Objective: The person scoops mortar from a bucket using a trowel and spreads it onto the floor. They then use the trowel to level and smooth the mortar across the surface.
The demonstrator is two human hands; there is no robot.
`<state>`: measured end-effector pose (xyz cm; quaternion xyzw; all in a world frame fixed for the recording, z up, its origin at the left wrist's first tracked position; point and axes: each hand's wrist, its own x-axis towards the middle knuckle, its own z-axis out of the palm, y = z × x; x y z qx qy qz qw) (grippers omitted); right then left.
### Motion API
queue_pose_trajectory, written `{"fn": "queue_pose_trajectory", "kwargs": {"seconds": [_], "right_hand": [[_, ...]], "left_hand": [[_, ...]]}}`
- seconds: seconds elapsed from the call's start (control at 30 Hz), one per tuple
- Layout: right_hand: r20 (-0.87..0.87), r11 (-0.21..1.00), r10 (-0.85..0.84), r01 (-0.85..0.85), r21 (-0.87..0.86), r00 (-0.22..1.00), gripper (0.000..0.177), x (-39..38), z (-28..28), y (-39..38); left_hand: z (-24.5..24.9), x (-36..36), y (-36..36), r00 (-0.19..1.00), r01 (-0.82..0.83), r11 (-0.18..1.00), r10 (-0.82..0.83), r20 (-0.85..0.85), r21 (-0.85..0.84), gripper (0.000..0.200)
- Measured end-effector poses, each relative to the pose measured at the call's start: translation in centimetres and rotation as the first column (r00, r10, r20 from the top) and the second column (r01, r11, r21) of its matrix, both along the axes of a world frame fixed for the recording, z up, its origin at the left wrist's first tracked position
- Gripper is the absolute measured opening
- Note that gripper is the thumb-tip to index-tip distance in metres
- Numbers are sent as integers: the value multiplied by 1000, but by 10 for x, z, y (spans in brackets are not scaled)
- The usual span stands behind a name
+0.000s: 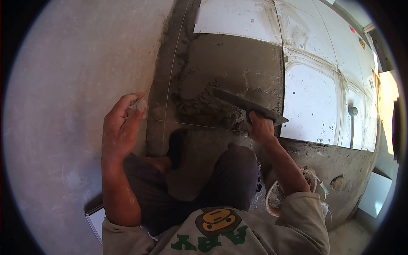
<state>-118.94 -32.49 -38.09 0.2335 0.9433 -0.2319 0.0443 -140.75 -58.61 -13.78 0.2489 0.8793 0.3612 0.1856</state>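
Note:
My right hand is wrapped round the handle of a long flat trowel. The trowel's blade lies across grey wet mortar, from the mortar's middle to the edge of a white tile. Raised near the wall at the left, my left hand has its thumb and fingers pressed together. A thin string runs from these fingertips across the front of the mortar toward my right hand.
More white tiles lie behind and to the right, smeared with mortar. A plain wall stands at the left. A bucket sits beside my right forearm. Another tile leans at the far right.

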Motion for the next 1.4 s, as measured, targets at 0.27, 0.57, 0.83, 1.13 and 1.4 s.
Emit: {"fn": "queue_pose_trajectory", "kwargs": {"seconds": [0.27, 0.57, 0.83, 1.13, 1.4], "right_hand": [[149, 987, -74, 94, -130, 986, 42, -29, 10, 8], [373, 970, 212, -149, -192, 903, 46, -64, -16, -7], [328, 949, 310, -270, -163, 892, 48, -71, -42, 18], [333, 944, 331, -309, -119, 883, 47, -67, -62, 20], [314, 977, 211, -196, -79, 926, 45, -68, -52, 16]], "left_hand": [[-1, 0, 3, 998, 32, 999, -30, -61, 31, 40], [1, 7, 6, 984, 181, 984, -181, -3, 7, 45], [-1, 6, 8, 965, 254, 960, -259, -29, -117, 44], [-6, 6, 16, 932, 340, 926, -356, -75, -162, 46], [-7, 13, 17, 922, 365, 908, -383, -53, -206, 50]]}}
